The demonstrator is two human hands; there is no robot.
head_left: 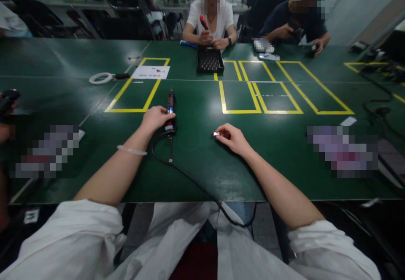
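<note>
Left hand (pixel 155 118): fingers wrapped around a corded driver (pixel 171 99), tip aimed at the desk's (pixel 196 170) far edge. Can't tell whether it's lifted or resting. Its cable (pixel 196 182) drops over the near edge.

Right hand (pixel 234 139): fingers pinching a small red part (pixel 216 134) with a bright shiny patch. It's held close over the desk, between near and far edges, right of the driver and well apart from it.

Status: both are in hand, but driver tip and part aren't meeting. I'd call it an early or in-between stage; can't gauge how much is left.

Toward the far edge: black tray (pixel 210 69) in front of a co-worker (pixel 218 20), who holds a red-handled tool (pixel 203 21). White sheet (pixel 151 72) partly over a yellow tape outline (pixel 126 96), with a white coil (pixel 100 78) on its left.

Labels: the sheet has a line of print plus red and dark marks, too small to read. Driver carries a blue band and red/white marking, no legible brand.
</note>
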